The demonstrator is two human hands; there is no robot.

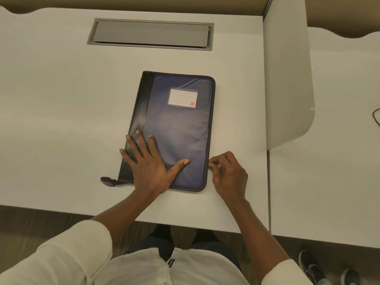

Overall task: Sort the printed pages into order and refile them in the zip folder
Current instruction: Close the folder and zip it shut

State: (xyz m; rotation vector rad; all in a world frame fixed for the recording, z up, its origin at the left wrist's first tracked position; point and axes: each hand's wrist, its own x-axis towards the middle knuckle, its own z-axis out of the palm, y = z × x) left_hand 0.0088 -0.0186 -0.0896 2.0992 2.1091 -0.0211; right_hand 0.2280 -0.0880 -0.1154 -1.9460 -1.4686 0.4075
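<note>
1. One zip folder (181, 130) lies closed and flat near the middle of the desk (61, 99); no printed pages show.
2. Left hand (150, 163) is spread flat, fingers wide, pressing the folder's near-left part.
3. Right hand (228, 173) pinches at the folder's right edge, seemingly on the zip pull, though the pull itself is hidden.
4. Best move: keep the press firm and run the zip smoothly along the edge.
5. Count: one folder, one label (182, 98), one cable hatch (151, 34), two hands.

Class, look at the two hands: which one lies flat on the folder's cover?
The left hand, fingers spread on the blue zip folder. The right hand is curled at its right edge, fingertips pinched.
</note>
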